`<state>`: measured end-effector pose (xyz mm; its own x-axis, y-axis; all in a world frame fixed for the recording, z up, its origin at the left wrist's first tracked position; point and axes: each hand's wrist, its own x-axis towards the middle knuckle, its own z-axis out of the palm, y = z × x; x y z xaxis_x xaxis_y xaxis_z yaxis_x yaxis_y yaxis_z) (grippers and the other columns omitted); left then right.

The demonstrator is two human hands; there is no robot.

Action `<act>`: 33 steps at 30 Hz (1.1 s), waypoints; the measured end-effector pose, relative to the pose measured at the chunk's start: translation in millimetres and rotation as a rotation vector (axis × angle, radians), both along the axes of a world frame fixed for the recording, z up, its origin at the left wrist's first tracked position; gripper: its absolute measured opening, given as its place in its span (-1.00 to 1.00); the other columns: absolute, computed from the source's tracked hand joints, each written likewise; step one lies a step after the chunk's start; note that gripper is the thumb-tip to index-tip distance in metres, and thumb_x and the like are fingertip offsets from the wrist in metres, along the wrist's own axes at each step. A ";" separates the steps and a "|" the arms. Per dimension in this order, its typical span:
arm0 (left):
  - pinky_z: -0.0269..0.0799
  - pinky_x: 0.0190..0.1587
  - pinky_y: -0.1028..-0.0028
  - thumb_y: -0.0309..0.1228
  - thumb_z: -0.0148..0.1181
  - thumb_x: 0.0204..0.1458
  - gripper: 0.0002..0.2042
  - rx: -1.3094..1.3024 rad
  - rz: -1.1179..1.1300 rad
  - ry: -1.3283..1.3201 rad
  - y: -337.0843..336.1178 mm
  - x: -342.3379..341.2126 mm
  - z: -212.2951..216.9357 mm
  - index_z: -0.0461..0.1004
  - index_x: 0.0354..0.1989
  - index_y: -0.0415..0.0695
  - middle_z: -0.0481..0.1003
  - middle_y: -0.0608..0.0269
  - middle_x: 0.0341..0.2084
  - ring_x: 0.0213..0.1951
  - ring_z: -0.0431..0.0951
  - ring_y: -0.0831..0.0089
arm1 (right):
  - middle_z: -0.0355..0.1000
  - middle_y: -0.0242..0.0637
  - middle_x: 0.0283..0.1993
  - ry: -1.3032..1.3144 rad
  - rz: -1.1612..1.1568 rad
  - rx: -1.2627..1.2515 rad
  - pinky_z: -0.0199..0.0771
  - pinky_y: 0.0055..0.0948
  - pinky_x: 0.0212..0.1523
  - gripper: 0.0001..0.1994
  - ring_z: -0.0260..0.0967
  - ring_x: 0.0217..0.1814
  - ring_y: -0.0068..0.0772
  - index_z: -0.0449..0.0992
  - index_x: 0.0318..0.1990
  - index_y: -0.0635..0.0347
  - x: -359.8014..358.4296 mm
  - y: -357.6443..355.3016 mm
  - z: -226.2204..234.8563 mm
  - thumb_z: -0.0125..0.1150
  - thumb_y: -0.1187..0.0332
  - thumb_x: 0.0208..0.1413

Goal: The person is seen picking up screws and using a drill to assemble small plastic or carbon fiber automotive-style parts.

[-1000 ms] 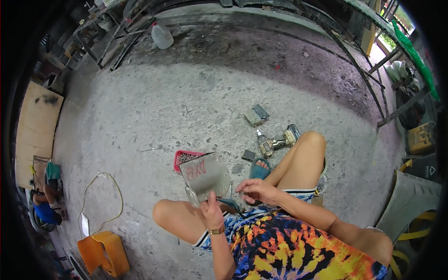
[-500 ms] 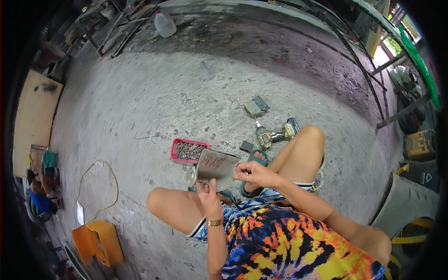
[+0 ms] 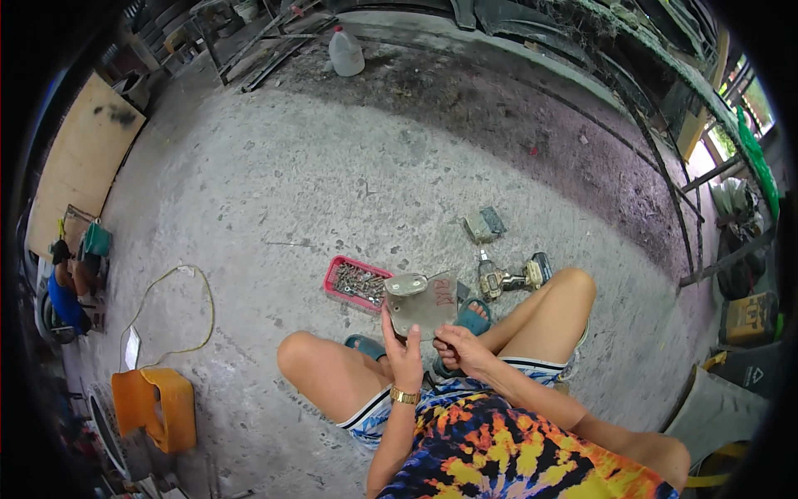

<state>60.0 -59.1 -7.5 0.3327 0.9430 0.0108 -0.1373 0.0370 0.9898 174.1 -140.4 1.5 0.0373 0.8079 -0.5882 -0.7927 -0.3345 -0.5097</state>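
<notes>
I sit low over a concrete floor, knees apart. My left hand, with a gold watch on the wrist, grips a flat grey metal plate from below; the plate has red marks on it and a small rounded piece at its top left corner. My right hand pinches the plate's lower right edge. Just beyond the plate sits a red plastic tray filled with several screws and bolts. A cordless drill lies on the floor by my right knee.
A grey rectangular block lies farther out. An orange plastic stool and a yellow cord are at the left. A white plastic jug stands at the far edge by metal frames. A wooden board leans at the left.
The view has tilted down and the plate has turned in my hands. The red tray, partly hidden behind the plate before, now shows fully beyond it.
</notes>
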 end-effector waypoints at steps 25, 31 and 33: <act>0.22 0.18 0.47 -0.20 0.29 0.03 -0.26 -0.345 -0.584 -0.184 10.8 -62.0 50.7 0.12 0.32 -0.28 0.34 0.13 0.11 0.15 0.33 0.43 | 0.39 -0.27 -0.27 -1.146 0.678 0.511 0.33 -0.37 -0.23 -0.30 0.31 -0.27 -0.40 0.31 0.13 0.08 89.1 10.8 89.0 0.47 0.05 -0.18; -0.03 0.35 0.32 -0.16 0.50 -0.22 0.10 -0.151 -0.755 -0.214 8.5 -64.0 67.6 -0.16 0.42 -0.24 0.01 0.02 0.35 0.37 0.04 0.22 | 0.18 -0.45 -0.37 -0.953 0.623 0.488 0.15 -0.50 -0.35 -0.30 0.10 -0.36 -0.56 0.31 0.15 0.04 85.3 -5.6 79.7 0.48 0.07 -0.17; -0.03 0.36 0.31 -0.22 0.55 -0.31 0.13 -0.162 -0.765 -0.190 10.8 -62.0 71.0 -0.13 0.41 -0.24 0.05 0.01 0.33 0.36 0.05 0.21 | 0.20 -0.45 -0.34 -0.940 0.598 0.506 0.15 -0.50 -0.33 -0.27 0.11 -0.34 -0.55 0.31 0.18 0.03 85.7 -9.5 76.4 0.49 0.06 -0.18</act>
